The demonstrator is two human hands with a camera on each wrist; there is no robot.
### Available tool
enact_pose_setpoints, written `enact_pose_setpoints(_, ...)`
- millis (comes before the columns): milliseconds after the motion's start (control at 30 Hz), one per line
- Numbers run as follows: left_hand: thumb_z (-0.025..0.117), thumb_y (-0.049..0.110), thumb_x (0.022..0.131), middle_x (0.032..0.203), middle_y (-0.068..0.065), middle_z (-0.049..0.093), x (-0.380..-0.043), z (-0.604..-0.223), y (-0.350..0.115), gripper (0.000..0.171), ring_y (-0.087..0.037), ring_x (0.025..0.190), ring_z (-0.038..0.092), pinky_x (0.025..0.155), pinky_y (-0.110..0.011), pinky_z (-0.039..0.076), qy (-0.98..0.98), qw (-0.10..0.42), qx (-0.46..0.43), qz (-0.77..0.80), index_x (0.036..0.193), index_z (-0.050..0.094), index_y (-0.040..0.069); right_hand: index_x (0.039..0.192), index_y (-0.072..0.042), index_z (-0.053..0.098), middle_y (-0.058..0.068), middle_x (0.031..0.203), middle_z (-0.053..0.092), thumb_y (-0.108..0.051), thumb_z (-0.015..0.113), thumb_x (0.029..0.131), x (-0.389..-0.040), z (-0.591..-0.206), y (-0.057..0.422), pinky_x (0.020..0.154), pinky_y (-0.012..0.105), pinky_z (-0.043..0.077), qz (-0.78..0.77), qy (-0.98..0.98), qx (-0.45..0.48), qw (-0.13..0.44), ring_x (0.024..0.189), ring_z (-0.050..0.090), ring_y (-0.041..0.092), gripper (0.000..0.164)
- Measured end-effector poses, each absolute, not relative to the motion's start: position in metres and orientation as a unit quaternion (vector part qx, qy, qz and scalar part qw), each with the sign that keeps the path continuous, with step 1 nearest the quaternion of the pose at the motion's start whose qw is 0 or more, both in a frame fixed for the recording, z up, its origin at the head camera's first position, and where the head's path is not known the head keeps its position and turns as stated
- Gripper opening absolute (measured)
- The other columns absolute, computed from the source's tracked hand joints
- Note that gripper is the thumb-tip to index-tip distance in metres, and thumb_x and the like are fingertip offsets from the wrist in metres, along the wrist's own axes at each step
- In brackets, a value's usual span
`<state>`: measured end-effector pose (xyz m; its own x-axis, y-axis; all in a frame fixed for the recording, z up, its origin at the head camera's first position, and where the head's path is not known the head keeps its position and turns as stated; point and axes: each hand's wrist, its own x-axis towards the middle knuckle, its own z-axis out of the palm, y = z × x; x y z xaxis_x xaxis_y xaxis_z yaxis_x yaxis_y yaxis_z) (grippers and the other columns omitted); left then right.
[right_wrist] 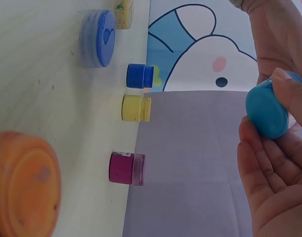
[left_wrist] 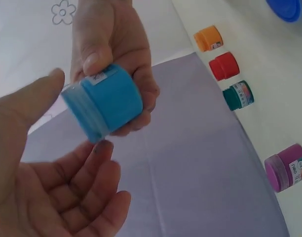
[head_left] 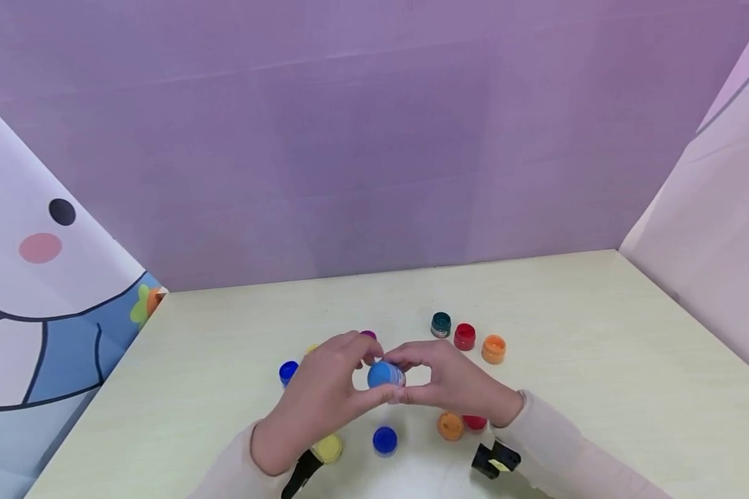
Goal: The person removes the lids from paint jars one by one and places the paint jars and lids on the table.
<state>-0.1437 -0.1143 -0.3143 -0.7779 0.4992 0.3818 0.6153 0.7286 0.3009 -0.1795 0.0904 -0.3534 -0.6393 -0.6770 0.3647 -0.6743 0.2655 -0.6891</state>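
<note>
Between the two hands is a light-blue paint jar [head_left: 385, 375] with a translucent ribbed band at one end. My right hand [head_left: 446, 374] grips its body, thumb on one side and fingers curled beneath, as the right wrist view shows. My left hand [head_left: 324, 381] is spread around the banded end [left_wrist: 84, 112]. In the left wrist view its thumb stands a little off the band, and a fingertip is right at the lower edge.
Behind the hands stand green [head_left: 440, 325], red [head_left: 465, 337] and orange jars [head_left: 494, 349]. Blue [right_wrist: 140, 76], yellow [right_wrist: 135, 108] and purple jars [right_wrist: 126, 168] are on the left. Nearer lie a blue lid [head_left: 385, 440], an orange lid [head_left: 451, 426] and a yellow lid [head_left: 328, 449].
</note>
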Motion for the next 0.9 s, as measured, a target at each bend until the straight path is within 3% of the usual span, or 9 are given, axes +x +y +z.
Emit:
enact_pose_setpoints(133,0.074,0.048,0.076,0.103,0.008,0.061,-0.145,-0.310,-0.122,0.047,-0.007,0.095,0.055,0.078,-0.024,0.052,-0.895,0.137,-0.373,-0.202,0.110,0.062,0.017,0.116,-0.010,0.065,-0.003,0.105,0.069,-0.023,0.075,0.080,-0.180,-0.353,0.091,0.083,0.032,0.054,-0.439,0.790,-0.428,0.004,0.093,0.063,0.006,0.040)
enact_pose_setpoints(333,0.080,0.004,0.071,0.117,0.002,0.056,-0.150,-0.305,-0.133,0.048,-0.012,0.106,0.051,0.087,-0.020,0.049,-0.822,0.145,-0.522,-0.179,0.113,0.058,0.014,0.114,-0.011,0.064,-0.004,0.102,0.069,-0.025,0.075,0.079,-0.181,-0.354,0.091,0.083,0.035,0.054,-0.449,0.781,-0.435,0.016,0.093,0.063,0.006,0.039)
enact_pose_setpoints(433,0.077,-0.007,0.068,0.116,0.001,0.057,-0.152,-0.306,-0.134,0.052,-0.013,0.105,0.052,0.087,-0.017,0.047,-0.799,0.148,-0.559,-0.168,0.111,0.057,0.013,0.114,-0.011,0.064,-0.004,0.103,0.069,-0.025,0.075,0.080,-0.181,-0.354,0.091,0.083,0.036,0.054,-0.452,0.781,-0.430,0.026,0.093,0.063,0.006,0.038)
enact_pose_setpoints(900,0.077,-0.003,0.072,0.110,0.002,0.060,-0.152,-0.306,-0.131,0.040,-0.012,0.100,0.056,0.085,-0.016,0.048,-0.811,0.143,-0.547,-0.151,0.106,0.062,0.013,0.116,-0.012,0.064,-0.005,0.103,0.069,-0.025,0.074,0.081,-0.182,-0.355,0.092,0.084,0.034,0.054,-0.447,0.782,-0.433,0.034,0.093,0.063,0.005,0.039)
